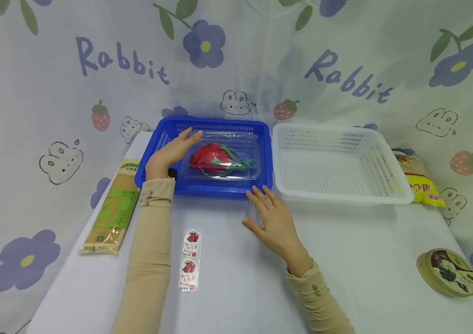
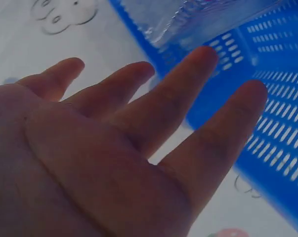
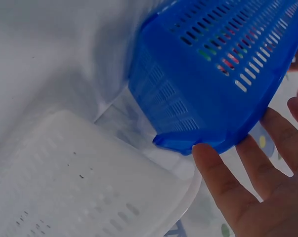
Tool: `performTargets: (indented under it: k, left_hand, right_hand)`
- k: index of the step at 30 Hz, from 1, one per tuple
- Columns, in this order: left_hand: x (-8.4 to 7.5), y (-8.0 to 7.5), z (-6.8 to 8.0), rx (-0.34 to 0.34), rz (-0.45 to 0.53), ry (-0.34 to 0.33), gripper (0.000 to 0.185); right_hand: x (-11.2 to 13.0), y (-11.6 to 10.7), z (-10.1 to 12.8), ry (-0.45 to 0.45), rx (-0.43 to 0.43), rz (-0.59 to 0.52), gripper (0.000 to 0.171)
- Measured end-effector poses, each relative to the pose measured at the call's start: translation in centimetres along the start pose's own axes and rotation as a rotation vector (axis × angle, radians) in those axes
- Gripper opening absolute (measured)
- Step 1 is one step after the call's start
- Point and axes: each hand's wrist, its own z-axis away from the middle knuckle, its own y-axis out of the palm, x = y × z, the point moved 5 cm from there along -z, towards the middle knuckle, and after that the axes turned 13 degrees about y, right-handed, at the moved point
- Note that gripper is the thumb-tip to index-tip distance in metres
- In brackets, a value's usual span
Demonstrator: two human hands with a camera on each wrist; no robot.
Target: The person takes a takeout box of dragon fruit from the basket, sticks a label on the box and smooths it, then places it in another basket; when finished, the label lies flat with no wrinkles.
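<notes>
A blue slotted basket (image 1: 161, 134) stands at the back middle of the table and holds a clear plastic clamshell box (image 1: 236, 139) with a red dragon fruit (image 1: 211, 157) inside. My left hand (image 1: 172, 150) reaches over the basket's left rim, fingers straight, beside the box's left end; in the left wrist view the left hand (image 2: 139, 118) is spread below the box (image 2: 188, 19). My right hand (image 1: 271, 218) lies flat and open on the table, fingertips at the basket's front right corner (image 3: 188, 143).
A white slotted basket (image 1: 345, 195) stands empty right of the blue one. A long green pasta packet (image 1: 115, 208) lies at the left. Two fruit stickers (image 1: 189, 260) lie between my arms. A yellow bag (image 1: 420, 181) and a round tin (image 1: 448, 271) sit at the right.
</notes>
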Motion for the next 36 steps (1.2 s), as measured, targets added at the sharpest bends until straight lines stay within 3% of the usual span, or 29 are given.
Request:
performTargets:
  k: [7, 12, 17, 21, 25, 30, 36]
  left_hand:
    - [1.6, 1.4, -2.5, 0.173, 0.038, -0.126, 0.092]
    - [2.8, 2.7, -3.3, 0.253, -0.165, -0.095, 0.114]
    - [3.0, 3.0, -3.7, 0.225, -0.280, -0.135, 0.133]
    - [3.1, 3.2, -3.5, 0.212, -0.339, -0.222, 0.138]
    - [2.7, 3.3, -3.5, 0.191, -0.370, -0.241, 0.138]
    - [2.4, 3.1, -3.4, 0.129, -0.370, -0.192, 0.135]
    - [2.5, 2.6, -3.3, 0.066, -0.348, -0.052, 0.117]
  right_hand:
    - [-0.1, 0.6, -0.1, 0.010, 0.010, 0.001, 0.089]
    - [-0.2, 1.1, 0.0, -0.005, 0.016, 0.007, 0.089]
    - [-0.3, 1.0, -0.4, -0.022, -0.012, 0.016, 0.089]
    - [-0.4, 1.3, -0.5, -0.031, -0.013, 0.003, 0.089]
    - [-0.4, 1.3, -0.6, -0.031, -0.022, -0.009, 0.089]
    - [-0.5, 1.3, -0.7, -0.023, -0.015, -0.008, 0.090]
    - [-0.6, 1.4, -0.5, -0.022, -0.011, 0.002, 0.090]
